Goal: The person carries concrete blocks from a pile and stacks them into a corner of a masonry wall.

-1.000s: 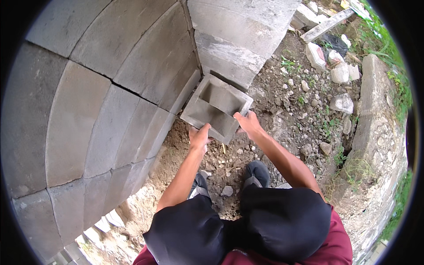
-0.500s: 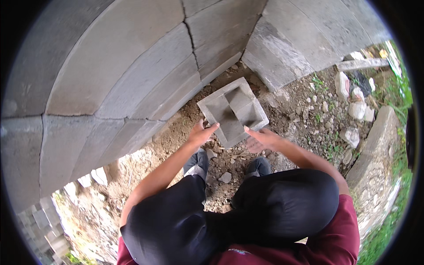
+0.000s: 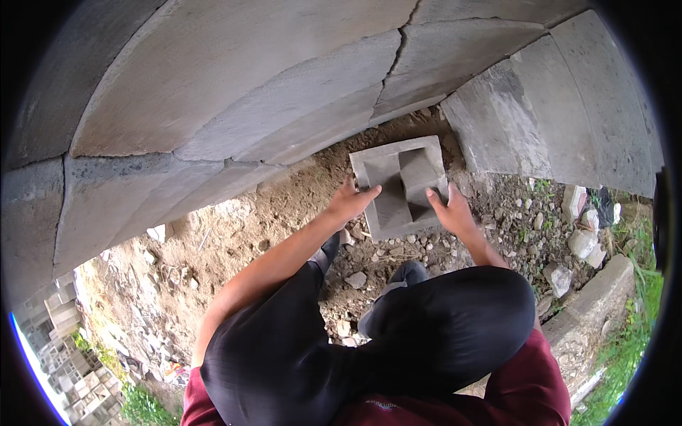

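As a hollow block (image 3: 405,182) is being held, opposite sides are being gripped. Left hand (image 3: 351,201) and right hand (image 3: 455,215) are being used.

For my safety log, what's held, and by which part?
A hollow concrete block, by its sides: left hand at the left, right hand at the right.

daylt, lwr-l glare, fisheye edge distort.

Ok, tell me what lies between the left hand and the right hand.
In the head view, the grey hollow block is between the left hand and right hand, both touching it.
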A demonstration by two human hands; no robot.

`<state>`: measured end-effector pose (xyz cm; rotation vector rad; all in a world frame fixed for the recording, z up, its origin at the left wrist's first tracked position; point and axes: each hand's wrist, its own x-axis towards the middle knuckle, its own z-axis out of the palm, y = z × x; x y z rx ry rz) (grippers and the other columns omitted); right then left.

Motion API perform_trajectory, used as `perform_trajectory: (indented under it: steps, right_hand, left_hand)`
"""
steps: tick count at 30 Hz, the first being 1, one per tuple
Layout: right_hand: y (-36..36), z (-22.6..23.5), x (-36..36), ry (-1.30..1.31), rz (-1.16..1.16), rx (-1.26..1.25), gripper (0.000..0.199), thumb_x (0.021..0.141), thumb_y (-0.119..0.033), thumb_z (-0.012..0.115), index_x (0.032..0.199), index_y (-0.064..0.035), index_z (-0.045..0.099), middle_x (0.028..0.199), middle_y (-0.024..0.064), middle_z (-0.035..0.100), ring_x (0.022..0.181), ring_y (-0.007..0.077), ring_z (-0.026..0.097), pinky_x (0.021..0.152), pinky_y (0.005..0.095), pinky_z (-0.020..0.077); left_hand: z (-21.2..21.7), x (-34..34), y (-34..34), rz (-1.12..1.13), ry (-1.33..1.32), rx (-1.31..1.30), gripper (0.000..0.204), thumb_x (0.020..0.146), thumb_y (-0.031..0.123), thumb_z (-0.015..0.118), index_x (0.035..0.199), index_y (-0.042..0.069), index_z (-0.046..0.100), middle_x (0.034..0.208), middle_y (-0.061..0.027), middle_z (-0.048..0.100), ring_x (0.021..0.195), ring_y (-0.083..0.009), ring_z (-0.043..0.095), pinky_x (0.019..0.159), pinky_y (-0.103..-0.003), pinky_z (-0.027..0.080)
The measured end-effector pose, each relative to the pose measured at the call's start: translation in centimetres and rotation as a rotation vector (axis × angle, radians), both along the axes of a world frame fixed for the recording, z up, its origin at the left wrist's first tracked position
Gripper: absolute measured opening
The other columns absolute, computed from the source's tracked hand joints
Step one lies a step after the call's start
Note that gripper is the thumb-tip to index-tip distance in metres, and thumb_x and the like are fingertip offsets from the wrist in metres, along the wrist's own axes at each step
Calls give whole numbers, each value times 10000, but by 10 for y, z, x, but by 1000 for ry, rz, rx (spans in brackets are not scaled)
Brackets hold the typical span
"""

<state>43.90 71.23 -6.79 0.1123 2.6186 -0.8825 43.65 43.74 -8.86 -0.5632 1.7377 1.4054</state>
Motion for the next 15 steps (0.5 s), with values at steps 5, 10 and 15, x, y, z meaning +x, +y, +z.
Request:
perform_trajectory:
  steps: [5, 10, 15]
  right_hand:
    - [5, -45, 28, 334, -97, -153, 526, 846, -288, 669, 1131, 120, 501, 1065, 310, 569, 1016, 461, 548, 885, 461, 443]
    - [1, -40, 27, 417, -191, -240, 384, 811, -192, 651, 1099, 40, 551, 1044, 250, 582, 981, 401, 561, 858, 429, 451]
    - [2, -35, 33, 403, -238, -332, 469, 817, -248, 657, 1181, 30, 555, 1077, 241, 585, 1018, 372, 563, 890, 401, 447]
  left_hand:
    - [-4, 4, -4, 21, 48, 44, 801, 818, 390, 704, 1374, 8, 273, 1318, -171, 470, 1141, -284, 530, 830, -442, 528]
    - [-9, 11, 6, -10, 96, -13, 711, 828, 356, 692, 1355, 70, 309, 1282, -133, 496, 1122, -265, 538, 810, -459, 526]
    - [-34, 13, 7, 36, 183, -23, 654, 841, 307, 666, 1357, 112, 315, 1271, -116, 509, 1098, -248, 551, 786, -446, 526]
